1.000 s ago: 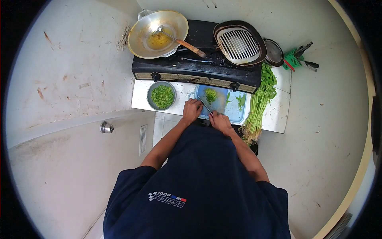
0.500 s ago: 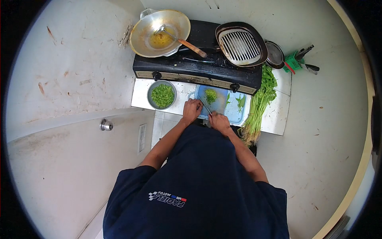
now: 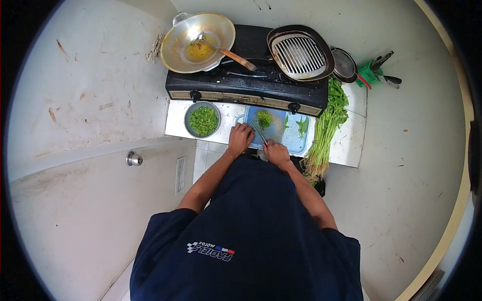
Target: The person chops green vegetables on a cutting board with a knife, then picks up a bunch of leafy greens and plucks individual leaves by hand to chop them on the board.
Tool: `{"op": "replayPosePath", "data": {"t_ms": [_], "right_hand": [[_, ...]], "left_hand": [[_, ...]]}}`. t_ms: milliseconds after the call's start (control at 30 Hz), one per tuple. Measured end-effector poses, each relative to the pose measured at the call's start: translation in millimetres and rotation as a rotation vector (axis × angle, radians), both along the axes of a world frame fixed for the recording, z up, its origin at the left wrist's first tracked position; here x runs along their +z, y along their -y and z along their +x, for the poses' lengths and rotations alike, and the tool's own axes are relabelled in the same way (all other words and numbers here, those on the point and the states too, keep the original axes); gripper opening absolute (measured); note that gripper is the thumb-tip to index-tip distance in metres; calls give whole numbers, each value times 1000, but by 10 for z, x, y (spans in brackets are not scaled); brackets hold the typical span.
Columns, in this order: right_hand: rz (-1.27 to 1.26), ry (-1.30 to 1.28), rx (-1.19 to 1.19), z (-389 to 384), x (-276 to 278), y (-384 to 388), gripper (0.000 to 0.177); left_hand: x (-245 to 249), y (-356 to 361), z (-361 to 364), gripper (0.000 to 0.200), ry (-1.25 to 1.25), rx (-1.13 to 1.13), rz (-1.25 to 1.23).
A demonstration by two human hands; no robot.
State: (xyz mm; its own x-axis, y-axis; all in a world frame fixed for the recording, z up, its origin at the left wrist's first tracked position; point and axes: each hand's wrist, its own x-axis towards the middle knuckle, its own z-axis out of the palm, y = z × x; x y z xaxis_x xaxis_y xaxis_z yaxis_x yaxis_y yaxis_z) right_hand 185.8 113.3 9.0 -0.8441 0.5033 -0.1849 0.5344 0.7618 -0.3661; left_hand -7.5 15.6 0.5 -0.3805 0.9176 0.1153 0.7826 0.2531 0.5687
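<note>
My right hand (image 3: 275, 152) is wrapped round the handle of a knife (image 3: 259, 132), whose blade points up and left over the blue cutting board (image 3: 298, 145). Close to the blade, my left hand (image 3: 241, 137) rests at the board's left edge with its fingers curled and pressed together. Whatever lies under those fingers is hidden. A small heap of chopped greens (image 3: 264, 119) sits on the board just beyond the blade. Several loose leaves (image 3: 302, 127) lie on its right side. Left of the board stands a grey bowl (image 3: 188, 129) full of chopped greens.
A black two-burner stove (image 3: 251, 93) runs behind the board. On it are a wok (image 3: 173, 47) with a wooden-handled ladle (image 3: 237, 59) and a grill pan (image 3: 301, 52). To the right lie a bunch of leafy stalks (image 3: 326, 128), a small pan (image 3: 344, 65) and a green basket (image 3: 369, 74) holding knives.
The view has shifted slightly. The knife blade's angle over the board differs a little, and both hands keep nearly the same place and hold.
</note>
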Motion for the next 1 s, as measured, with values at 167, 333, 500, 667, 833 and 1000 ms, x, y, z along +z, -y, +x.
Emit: {"op": "replayPosePath", "data": {"t_ms": [167, 333, 500, 667, 833, 1000], "right_hand": [[9, -32, 37, 43, -15, 7, 39], [-3, 2, 54, 1, 6, 12, 38], [6, -3, 55, -89, 13, 3, 37], [-8, 37, 40, -64, 88, 6, 38], [-43, 67, -6, -33, 83, -4, 38], [-69, 87, 19, -64, 145, -5, 38]], "left_hand": [[-56, -18, 29, 8, 89, 68, 42], [42, -28, 40, 7, 108, 101, 25], [-4, -2, 23, 9, 53, 45, -2], [28, 48, 1, 11, -9, -8, 25], [22, 71, -24, 13, 29, -39, 34], [21, 74, -18, 14, 62, -30, 20]]}}
